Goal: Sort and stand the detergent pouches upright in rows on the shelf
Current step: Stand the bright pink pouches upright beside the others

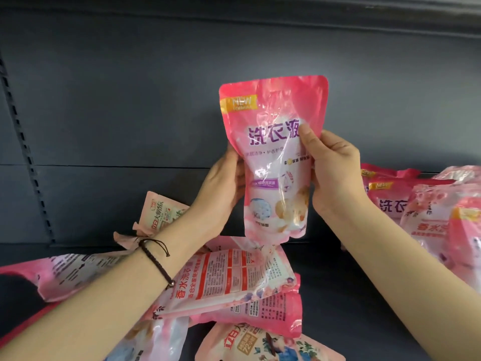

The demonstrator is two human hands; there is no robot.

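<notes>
Both hands grip one glossy pink plastic detergent pouch (273,157) with purple lettering. The left hand (223,188) curls round its left edge from behind, and the right hand (335,173) pinches its right edge with the thumb laid across the front. The pouch hangs upright between them, label facing out, its base clear of the pouches beneath and not yet set down. On the left wrist sits a dark braided cord bracelet (156,259).

Directly below the hands is a heap of pink pouches lying flat (229,280), printed backs up and overlapping. More lie flat under and beyond the left forearm, among them a pale pink crumpled pouch (161,207). Beyond the right hand a cluster of pink pouches (406,201) seems to stand or lean together, which I take to be the row begun. All rest on the dark grey metal shelf (351,308).

By my reckoning the task is early: a few are sorted, one is in hand, and most of the heap is left to stand.
</notes>
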